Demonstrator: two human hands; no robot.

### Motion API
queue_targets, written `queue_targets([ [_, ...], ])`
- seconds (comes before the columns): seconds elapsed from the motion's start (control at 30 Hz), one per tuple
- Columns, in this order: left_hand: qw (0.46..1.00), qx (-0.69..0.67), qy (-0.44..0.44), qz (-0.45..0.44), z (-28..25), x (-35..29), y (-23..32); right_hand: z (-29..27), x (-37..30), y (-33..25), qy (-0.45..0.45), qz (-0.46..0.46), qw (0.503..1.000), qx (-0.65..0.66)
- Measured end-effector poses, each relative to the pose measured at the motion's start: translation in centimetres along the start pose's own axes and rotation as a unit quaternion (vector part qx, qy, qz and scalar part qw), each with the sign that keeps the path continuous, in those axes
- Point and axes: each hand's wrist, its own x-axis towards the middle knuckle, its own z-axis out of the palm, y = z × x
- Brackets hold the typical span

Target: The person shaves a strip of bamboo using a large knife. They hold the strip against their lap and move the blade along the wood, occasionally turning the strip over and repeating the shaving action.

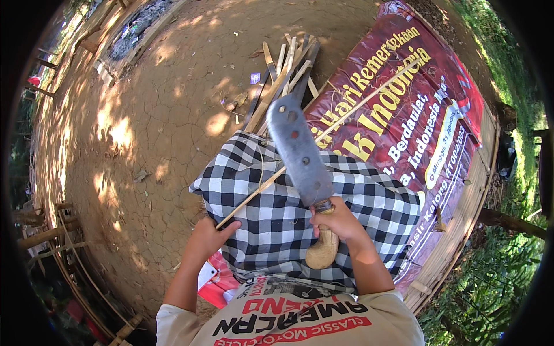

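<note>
My right hand (340, 219) is closed round the wooden handle of a machete (300, 153). Its broad grey blade, with several holes along it, points up and slightly left. My left hand (209, 235) grips a long thin bamboo strip (249, 199) near its lower end. From there the strip slants up to the right, passing behind the blade and on over the banner. Beneath both hands a black-and-white checked cloth (259, 222) covers my lap. Whether the blade touches the strip I cannot tell.
Ahead of my lap lies a heap of split bamboo pieces (283, 78) on cracked earth (161, 86). A dark red printed banner (369, 124) spreads to the right over a bamboo platform (461, 236). A walled pit of ash (138, 29) is at the far left.
</note>
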Motion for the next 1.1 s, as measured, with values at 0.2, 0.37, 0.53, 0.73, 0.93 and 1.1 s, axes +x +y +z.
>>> queue_targets([
  [0.2,1.000,0.027,-0.001,-0.009,0.0,0.2,0.1,0.3,-0.1,0.3,0.033,0.028,0.998,-0.046],
  [0.37,0.999,0.017,0.020,0.021,0.3,0.1,0.0,1.7,0.3,1.4,-0.143,0.109,0.979,-0.101],
  [0.53,1.000,0.022,0.002,-0.005,0.1,-0.1,0.2,2.0,0.4,1.7,-0.137,0.100,0.983,-0.064],
  [0.73,1.000,-0.010,-0.018,0.009,0.1,0.1,-0.2,0.2,0.7,-0.2,0.053,0.000,0.998,-0.046],
  [0.93,1.000,-0.011,-0.003,0.020,0.6,0.4,-0.6,2.3,0.3,1.0,-0.022,0.012,0.992,-0.123],
  [1.1,1.000,0.000,0.008,0.024,1.2,0.7,-1.9,2.4,0.2,1.3,-0.060,0.013,0.992,-0.109],
])
